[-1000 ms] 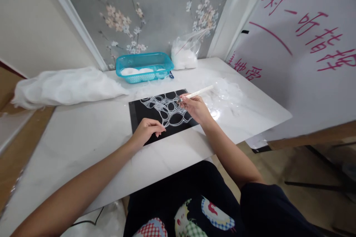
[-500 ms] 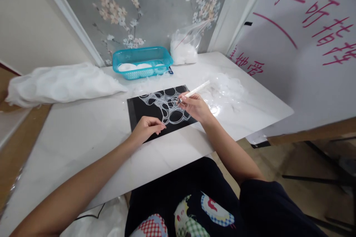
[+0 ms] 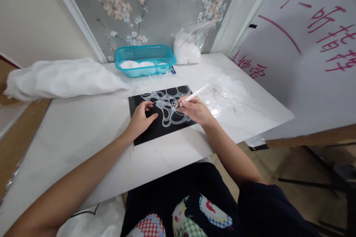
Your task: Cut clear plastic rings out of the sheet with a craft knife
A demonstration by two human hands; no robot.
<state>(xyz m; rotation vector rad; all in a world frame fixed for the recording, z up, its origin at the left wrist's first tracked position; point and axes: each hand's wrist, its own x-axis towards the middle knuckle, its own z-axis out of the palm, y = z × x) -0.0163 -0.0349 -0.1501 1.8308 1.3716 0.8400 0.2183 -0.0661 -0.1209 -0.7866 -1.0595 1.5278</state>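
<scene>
A black sheet (image 3: 147,131) lies on the white table, with a looping pattern of white lines (image 3: 167,118) over its right part. My right hand (image 3: 194,109) pinches a slim white pen-like tool (image 3: 198,90), its dark tip pointing down at the pattern's middle. Thin white loops show close to that tip; whether they are loose thread cannot be made out. Over the sheet's left part is my left hand (image 3: 143,116), thumb and fingers apart, fingertips near the upper left edge of the pattern. Nothing shows between its fingers.
Behind the sheet stands a teal plastic basket (image 3: 146,50) with white round pieces inside. Beside it is a clear bag of white material (image 3: 187,50). A long white wrapped bundle (image 3: 61,79) lies at the left, and crumpled clear plastic (image 3: 226,89) at the right. A whiteboard (image 3: 292,89) borders the table.
My left hand has moved up and slightly left from the pattern's lower edge, and its fingers have spread. My right hand stays near the same spot with the tool. The view has shifted slightly.
</scene>
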